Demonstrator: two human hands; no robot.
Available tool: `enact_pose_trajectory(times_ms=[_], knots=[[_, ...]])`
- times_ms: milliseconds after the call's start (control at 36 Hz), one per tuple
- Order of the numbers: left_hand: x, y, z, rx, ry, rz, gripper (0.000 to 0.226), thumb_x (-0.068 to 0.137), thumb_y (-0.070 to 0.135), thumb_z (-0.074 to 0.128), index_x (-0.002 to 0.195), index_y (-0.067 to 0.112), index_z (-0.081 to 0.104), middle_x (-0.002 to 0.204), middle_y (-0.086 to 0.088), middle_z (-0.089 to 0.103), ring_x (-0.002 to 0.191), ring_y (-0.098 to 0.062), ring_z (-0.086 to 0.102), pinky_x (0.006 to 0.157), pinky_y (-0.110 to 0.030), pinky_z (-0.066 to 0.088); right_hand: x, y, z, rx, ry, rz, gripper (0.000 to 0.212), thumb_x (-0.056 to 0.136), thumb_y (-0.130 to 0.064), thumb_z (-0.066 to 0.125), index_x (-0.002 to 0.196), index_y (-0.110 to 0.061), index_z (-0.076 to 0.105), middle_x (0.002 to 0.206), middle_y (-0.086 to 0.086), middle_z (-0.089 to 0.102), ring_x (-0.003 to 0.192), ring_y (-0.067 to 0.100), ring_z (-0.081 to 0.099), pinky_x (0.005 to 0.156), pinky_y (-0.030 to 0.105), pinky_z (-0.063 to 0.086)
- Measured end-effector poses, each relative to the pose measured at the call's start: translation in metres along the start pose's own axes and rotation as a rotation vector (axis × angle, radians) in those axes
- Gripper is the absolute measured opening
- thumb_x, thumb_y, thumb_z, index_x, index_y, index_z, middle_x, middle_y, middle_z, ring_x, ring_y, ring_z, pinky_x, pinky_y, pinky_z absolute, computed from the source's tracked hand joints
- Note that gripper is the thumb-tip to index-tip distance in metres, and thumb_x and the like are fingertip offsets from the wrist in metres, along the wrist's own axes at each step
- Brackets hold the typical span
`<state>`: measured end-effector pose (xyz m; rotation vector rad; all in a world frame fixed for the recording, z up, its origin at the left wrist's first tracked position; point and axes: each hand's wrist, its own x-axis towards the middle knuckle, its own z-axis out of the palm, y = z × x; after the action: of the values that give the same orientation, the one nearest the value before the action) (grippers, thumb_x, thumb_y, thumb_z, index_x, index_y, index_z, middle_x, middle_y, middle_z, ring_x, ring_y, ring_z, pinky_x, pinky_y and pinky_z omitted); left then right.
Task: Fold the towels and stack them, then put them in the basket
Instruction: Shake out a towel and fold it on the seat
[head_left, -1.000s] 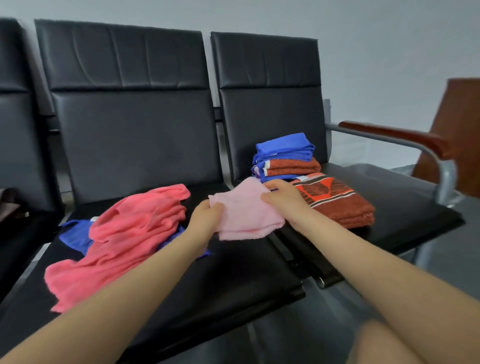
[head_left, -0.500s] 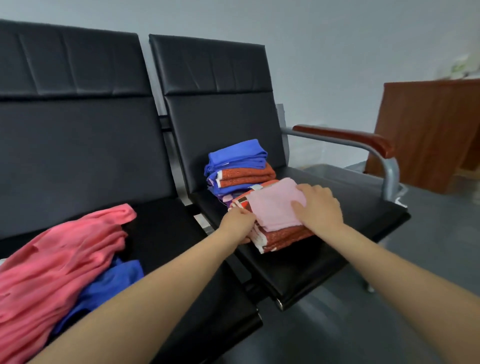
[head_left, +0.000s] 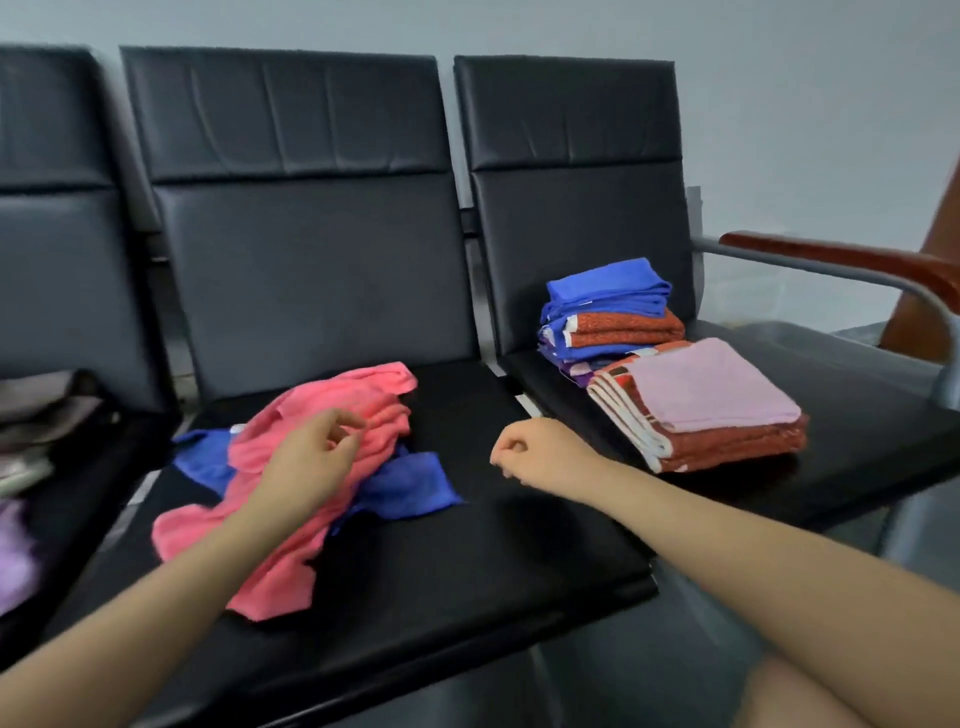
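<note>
Nearest, two bare forearms reaching in from the lower edge over the black middle seat (head_left: 467, 561). Left hand (head_left: 306, 462) over the crumpled coral towel (head_left: 322, 467), fingers loosely curled and apart, holding nothing; whether touching the cloth or just above it, cannot tell. Right hand (head_left: 540, 449) to the right of that heap, over bare seat, fingers curled into a loose fist, empty, apart from every towel.

Under the coral towel, an unfolded blue towel (head_left: 410, 486), one corner poking out right toward the right hand, another showing at the left (head_left: 205, 457).

Farther right, on the end seat (head_left: 831, 467) and well clear of both hands, a folded pink towel (head_left: 711, 387) lying flat on top of a folded red patterned towel (head_left: 727, 444), white edges toward the near left. Just behind, touching or nearly so, a taller stack of folded blue and red towels (head_left: 608, 317) against the seat back.

At the far left edge, on another seat, some grey and lilac cloth (head_left: 31, 431), blurred and partly cut off. Beyond the end seat, a wooden-topped armrest (head_left: 841, 260) on a grey metal tube.
</note>
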<state>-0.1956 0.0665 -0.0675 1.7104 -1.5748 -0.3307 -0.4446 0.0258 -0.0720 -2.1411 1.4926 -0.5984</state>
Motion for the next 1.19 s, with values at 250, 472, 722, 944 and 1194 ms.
enact_pose_trajectory(times_ms=[250, 472, 722, 944, 1194], knots=[[-0.006, -0.094, -0.07, 0.047, 0.183, -0.325, 0.02, 0.092, 0.016, 0.055, 0.103, 0.008, 0.07, 0.103, -0.019, 0.07, 0.099, -0.035, 0.063, 0.09, -0.042, 0.049, 0.045, -0.047, 0.054, 0.177, 0.038, -0.017, 0.021, 0.089, -0.016, 0.06, 0.069, -0.021, 0.063, 0.066, -0.009, 0.06, 0.062, 0.009, 0.053, 0.056, 0.021, 0.039], [-0.008, -0.12, -0.085, 0.107, 0.153, -0.282, 0.026, 0.096, 0.027, 0.054, 0.098, 0.007, 0.07, 0.097, -0.01, 0.07, 0.097, -0.028, 0.062, 0.08, -0.032, 0.042, 0.069, -0.085, 0.095, 0.322, 0.018, 0.015, 0.038, 0.092, -0.031, 0.06, 0.082, 0.005, 0.068, 0.071, 0.009, 0.066, 0.058, 0.017, 0.054, 0.059, 0.032, 0.042], [0.003, -0.126, -0.086, 0.209, -0.025, -0.44, 0.042, 0.099, 0.041, 0.043, 0.104, 0.006, 0.066, 0.116, -0.014, 0.064, 0.11, -0.029, 0.056, 0.092, -0.034, 0.042, 0.089, -0.118, 0.113, 0.002, 0.137, 0.057, 0.067, 0.08, -0.076, 0.048, 0.07, -0.013, 0.069, 0.072, 0.005, 0.063, 0.081, 0.029, 0.064, 0.065, 0.033, 0.043], [-0.002, -0.128, -0.086, 0.305, -0.19, -0.369, 0.044, 0.096, 0.044, 0.05, 0.062, 0.016, 0.046, 0.071, -0.002, 0.05, 0.067, -0.013, 0.044, 0.057, -0.023, 0.032, 0.091, -0.131, 0.139, -0.04, 0.018, 0.023, 0.02, 0.094, -0.037, 0.051, 0.083, -0.022, 0.055, 0.098, 0.003, 0.064, 0.097, 0.028, 0.06, 0.071, 0.029, 0.038], [-0.01, -0.121, -0.085, 0.212, -0.15, -0.428, 0.05, 0.097, 0.048, 0.045, 0.08, 0.006, 0.065, 0.081, -0.004, 0.061, 0.077, -0.016, 0.054, 0.067, -0.025, 0.04, 0.074, -0.123, 0.076, 1.271, 0.042, 0.055, 0.025, 0.094, -0.006, 0.046, 0.076, -0.016, 0.06, 0.074, 0.0, 0.062, 0.077, 0.016, 0.06, 0.069, 0.029, 0.049]])
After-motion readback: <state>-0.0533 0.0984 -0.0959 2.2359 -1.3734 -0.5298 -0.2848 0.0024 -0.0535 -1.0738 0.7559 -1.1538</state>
